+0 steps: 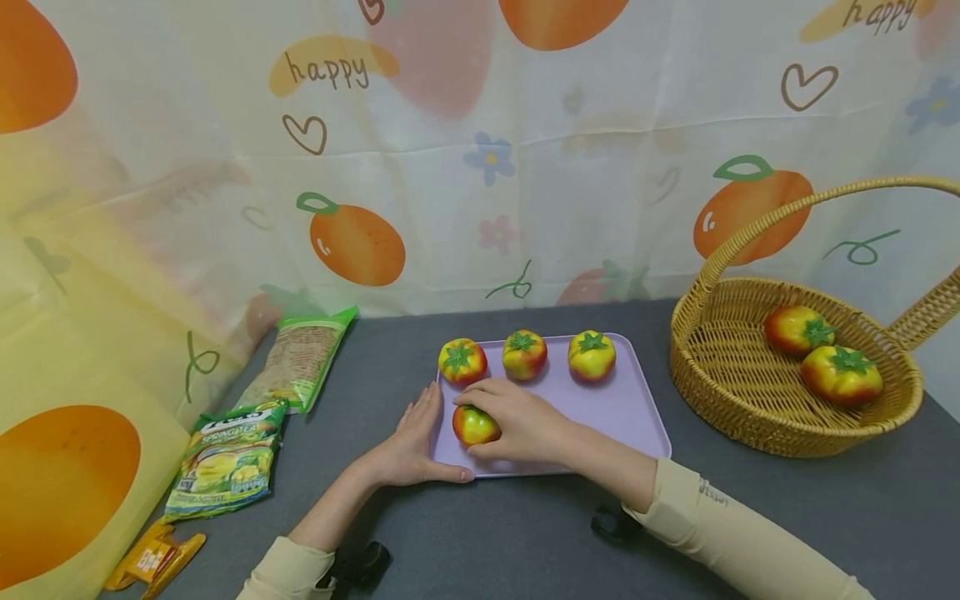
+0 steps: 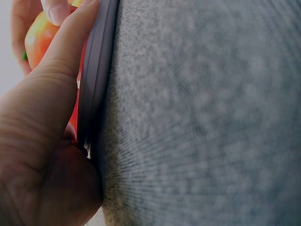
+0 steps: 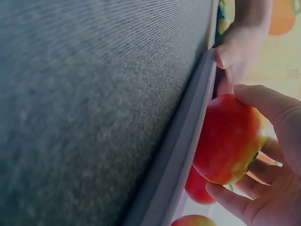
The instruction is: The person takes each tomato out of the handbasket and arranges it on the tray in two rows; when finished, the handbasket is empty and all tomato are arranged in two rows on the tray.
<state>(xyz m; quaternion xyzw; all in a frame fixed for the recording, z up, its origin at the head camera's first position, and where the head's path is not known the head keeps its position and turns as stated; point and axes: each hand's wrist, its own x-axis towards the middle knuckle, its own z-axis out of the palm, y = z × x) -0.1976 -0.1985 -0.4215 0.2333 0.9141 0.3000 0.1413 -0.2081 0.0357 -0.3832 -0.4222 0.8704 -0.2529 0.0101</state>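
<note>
A lilac tray (image 1: 577, 425) lies on the dark grey table. My right hand (image 1: 525, 421) grips a red-and-yellow fruit with a green leafy cap, perhaps a persimmon (image 1: 474, 427), over the tray's front left part. In the right wrist view the thumb and fingers curl round this persimmon (image 3: 228, 141), low by the tray rim. Along the back of the tray sit a left persimmon (image 1: 462, 363), a middle persimmon (image 1: 524, 357) and a right persimmon (image 1: 592, 358). My left hand (image 1: 412, 446) rests at the tray's left front corner, fingers extended, thumb along the front rim (image 2: 96, 70).
A wicker basket (image 1: 750, 417) with a tall handle stands at the right, holding two similar persimmons (image 1: 842, 377). On the left lie a green-edged bag (image 1: 296, 358), a green snack packet (image 1: 225, 462) and an orange packet (image 1: 156, 560). A printed cloth (image 1: 450, 192) hangs behind.
</note>
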